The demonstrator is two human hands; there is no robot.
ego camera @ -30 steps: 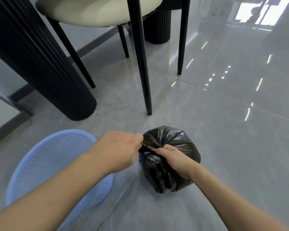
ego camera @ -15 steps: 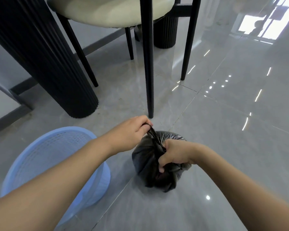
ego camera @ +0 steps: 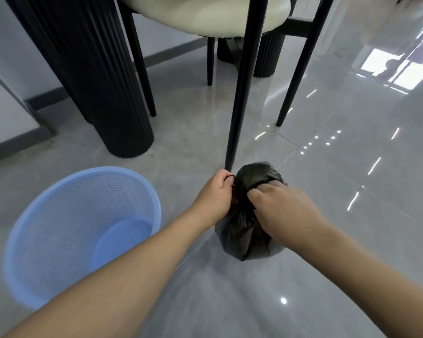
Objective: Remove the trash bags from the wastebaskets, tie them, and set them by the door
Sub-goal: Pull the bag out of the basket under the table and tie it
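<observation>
A small, full black trash bag (ego camera: 244,235) sits on the grey tiled floor just right of centre. My left hand (ego camera: 216,195) pinches a twisted end of the bag's neck on its left side. My right hand (ego camera: 282,208) lies over the top of the bag and grips the gathered plastic from the right. Both hands meet at the neck, which they partly hide. To the left stands a light blue mesh wastebasket (ego camera: 47,220) with no bag in it.
A cream-seated chair with thin black legs (ego camera: 239,101) stands right behind the bag, its front leg almost touching my left hand. A thick black fluted table pillar (ego camera: 95,76) rises at the left. Glossy floor stretches out to the right.
The view has moved closer and lower. My hands have drawn together at the bag's neck; the left dropped from holding the end up, and the right shifted over the top.
</observation>
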